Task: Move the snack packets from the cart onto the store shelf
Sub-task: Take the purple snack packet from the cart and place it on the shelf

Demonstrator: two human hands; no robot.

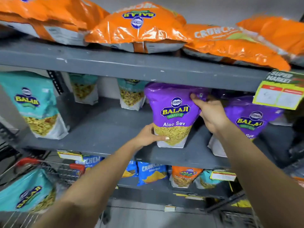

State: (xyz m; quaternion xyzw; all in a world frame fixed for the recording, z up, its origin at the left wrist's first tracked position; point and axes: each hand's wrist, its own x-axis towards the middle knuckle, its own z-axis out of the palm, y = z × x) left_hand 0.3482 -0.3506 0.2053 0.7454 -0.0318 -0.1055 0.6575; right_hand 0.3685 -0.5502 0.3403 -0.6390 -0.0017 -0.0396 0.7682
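A purple Aloo Sev packet (174, 112) stands upright on the grey middle shelf (105, 129). My left hand (149, 134) grips its lower left corner, thumb across the front. My right hand (209, 112) holds its upper right edge. Another purple packet (246, 119) leans just to the right, partly behind my right wrist. At the lower left, a teal packet (28, 193) lies in the wire cart (65, 171) with red handle ends.
Teal packets (36, 104) stand at the left and back of the middle shelf. Orange bags (138, 28) lie on the top shelf. Blue, orange and teal packets (153, 173) fill the shelf below. A yellow price tag (278, 94) hangs at the right.
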